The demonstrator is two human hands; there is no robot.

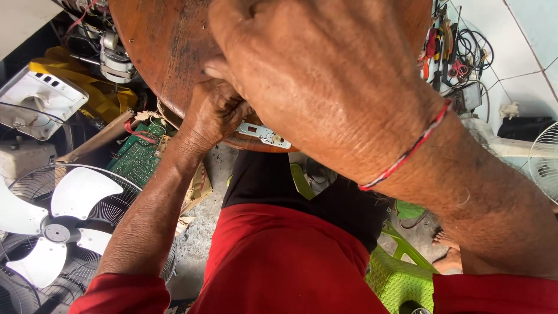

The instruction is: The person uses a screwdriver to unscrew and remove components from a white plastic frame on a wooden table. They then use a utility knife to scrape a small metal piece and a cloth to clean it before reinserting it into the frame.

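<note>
No readable labels; torn brown cardboard lies on the floor beside a green circuit board. Small silver metal bracket with holes sits at the near edge of the round wooden table. Left hand is curled tight on the bracket's left end. Right hand looms just above, close to the camera, grip hidden: can't tell. White fan blades lower left.

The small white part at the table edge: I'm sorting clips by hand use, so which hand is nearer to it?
Left. The left hand grips the small white part at the round wooden table's edge; the right hand is raised above it, closer to the camera.
</note>
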